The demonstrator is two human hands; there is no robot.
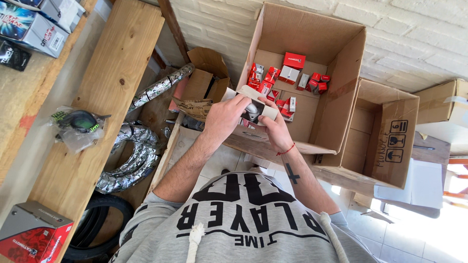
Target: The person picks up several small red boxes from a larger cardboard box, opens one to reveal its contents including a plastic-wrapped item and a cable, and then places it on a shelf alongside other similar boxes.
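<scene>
My left hand (223,117) and my right hand (274,127) hold a small pale cardboard box (257,103) between them, over the near rim of a large open cardboard carton (336,53). The small box is open, and a shiny metal part (252,110) shows inside it between my fingers. My left fingers rest on the box's top edge. My right hand supports it from below and the right. A red string circles my right wrist. Several small red and white boxes (287,78) lie on the carton's floor just beyond my hands.
An empty open carton (390,136) stands to the right, another (446,102) behind it. A wooden shelf plank (105,87) on the left carries a bagged green-and-black part (78,122) and a red-grey box (34,234). Silver-wrapped tyres (129,156), a black tyre (97,229) and torn cardboard (204,83) lie below.
</scene>
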